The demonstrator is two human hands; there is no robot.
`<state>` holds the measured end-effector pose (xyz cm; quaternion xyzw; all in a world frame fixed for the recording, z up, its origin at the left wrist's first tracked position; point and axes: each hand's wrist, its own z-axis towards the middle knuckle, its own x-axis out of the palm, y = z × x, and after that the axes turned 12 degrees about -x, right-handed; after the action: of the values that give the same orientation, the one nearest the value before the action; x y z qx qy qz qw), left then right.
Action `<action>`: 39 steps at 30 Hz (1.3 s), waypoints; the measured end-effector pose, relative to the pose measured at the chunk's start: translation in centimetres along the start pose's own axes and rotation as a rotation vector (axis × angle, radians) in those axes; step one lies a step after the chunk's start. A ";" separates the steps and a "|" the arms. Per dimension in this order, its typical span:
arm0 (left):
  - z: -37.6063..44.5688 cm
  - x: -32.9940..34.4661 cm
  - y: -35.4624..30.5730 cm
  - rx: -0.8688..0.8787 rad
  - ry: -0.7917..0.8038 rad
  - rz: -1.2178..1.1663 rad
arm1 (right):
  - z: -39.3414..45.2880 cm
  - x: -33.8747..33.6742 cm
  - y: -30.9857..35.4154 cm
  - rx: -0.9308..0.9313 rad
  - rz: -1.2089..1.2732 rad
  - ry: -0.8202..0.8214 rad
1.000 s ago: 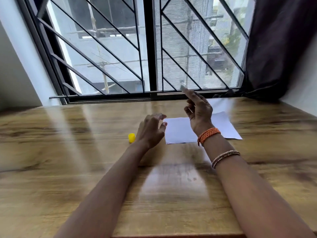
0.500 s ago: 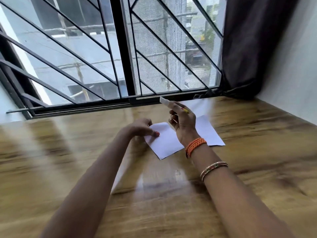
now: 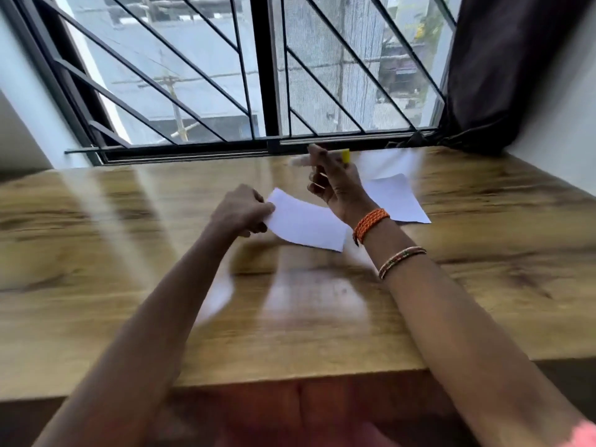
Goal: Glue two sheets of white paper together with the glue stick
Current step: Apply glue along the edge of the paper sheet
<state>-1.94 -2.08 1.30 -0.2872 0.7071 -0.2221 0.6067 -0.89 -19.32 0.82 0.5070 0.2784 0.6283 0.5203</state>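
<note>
With the left hand (image 3: 240, 209) pinching the near sheet (image 3: 306, 225) mid-bench (image 3: 96, 253) and the right hand (image 3: 335, 185) clamped on the raised glue stick (image 3: 322, 158), the lifted paper could crease or slide under glue pressure, away from the second sheet (image 3: 398, 198).

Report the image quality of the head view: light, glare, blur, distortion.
Head view: daylight from the window backlights the scene; pale streaks of glare cross the table; motion blur smears the left hand pinching a sheet and the glue stick in the right hand; wide-angle lens bends the frame and table edge; the second sheet is fairly sharp.
</note>
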 end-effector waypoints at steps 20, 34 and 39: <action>-4.7 -0.4 5.8 0.483 -0.381 0.449 | -2.3 2.1 -0.8 -0.141 -0.594 0.456; -4.4 1.5 7.9 0.454 -0.250 0.385 | -1.4 2.6 -1.3 -0.245 -0.981 0.575; -4.3 1.6 7.8 0.446 -0.264 0.390 | -1.2 3.0 -1.4 -0.231 -0.999 0.580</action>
<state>-7.41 2.45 -4.30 -0.0328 0.5980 -0.2121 0.7722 -1.28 -15.89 0.21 0.0618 0.5442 0.4463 0.7077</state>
